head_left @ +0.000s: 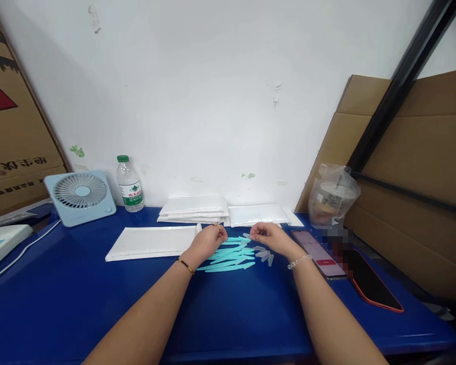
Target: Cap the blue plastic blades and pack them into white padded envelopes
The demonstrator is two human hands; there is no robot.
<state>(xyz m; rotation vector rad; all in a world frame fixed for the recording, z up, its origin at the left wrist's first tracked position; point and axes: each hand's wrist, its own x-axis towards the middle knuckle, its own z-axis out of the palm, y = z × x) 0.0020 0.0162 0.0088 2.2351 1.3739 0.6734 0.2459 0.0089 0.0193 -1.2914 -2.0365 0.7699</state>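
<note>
A white wall [213, 101], scuffed in places, rose behind a blue table [243, 324]; to the right leaned a cardboard sheet [429, 172] crossed by a black post [399, 86]; on the left stood a carton [15, 116] bearing a red shape, black Chinese characters that seemed upside down, and a small ® mark. A pale blue fan [81, 197] faced out; its markings were too small to read. A white packet [152, 243] lay left of the hands, and other white packets [193, 208] were stacked by the wall; a bagged cup [332, 200] stood near two phones, a lit phone [319, 253] with a red button, its lettering illegible, and a dark phone [376, 284] edged in orange-red; the bottle [129, 182] had a green cap and a label beginning 农夫山.

The left hand [211, 241] was drawn into a pinch, thumb and fingers closed on the near end of the top turquoise strip [238, 239]; the right hand [268, 235] was curled at the other end, beside a clear piece [247, 235], though whether it gripped either could not be told; the remaining turquoise strips [235, 267] lay loosely heaped below and between the hands; more clear pieces [270, 260] lay under the right hand.
</note>
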